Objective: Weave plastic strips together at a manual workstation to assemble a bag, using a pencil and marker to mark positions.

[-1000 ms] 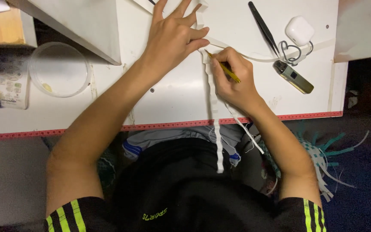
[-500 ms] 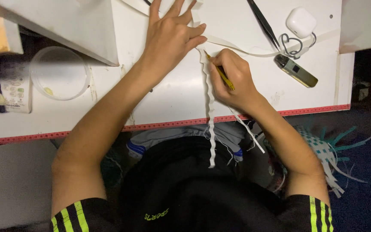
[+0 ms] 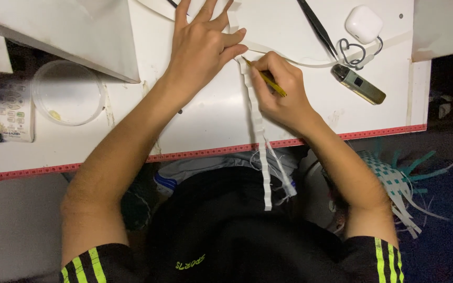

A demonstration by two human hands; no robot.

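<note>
At the far left edge of the white table [image 3: 132, 131] lay a pale remote control [image 3: 14, 112], and just beside it sat a clear round lidded dish [image 3: 66, 91], both tucked partly under a slanted white board [image 3: 74, 31] that covered the table's back left corner. Along the near edge ran a red ruled strip [image 3: 195, 153]. The person's left hand [image 3: 203, 44] lay flat near the middle of the back edge, fingers spread, pressing down the top of a narrow pleated white paper strip [image 3: 258, 126]. That strip ran from under the fingertips straight across the table, over the near edge and hung down in front of the person's dark shirt. Just beside it, the right hand [image 3: 279, 91] was closed around a thin yellow tool [image 3: 266, 78], its tip touching the strip right by the left thumb. Further right, toward the back edge, lay a dark pair of tweezers [image 3: 318, 26], a curled wire clip [image 3: 355, 52], a small white rounded case [image 3: 364, 23] and an olive, bar-shaped gadget [image 3: 358, 84], all close together. Past the table's right end, down on the floor, a woven piece of white and teal strips [image 3: 399, 181] trailed loose ends.
</note>
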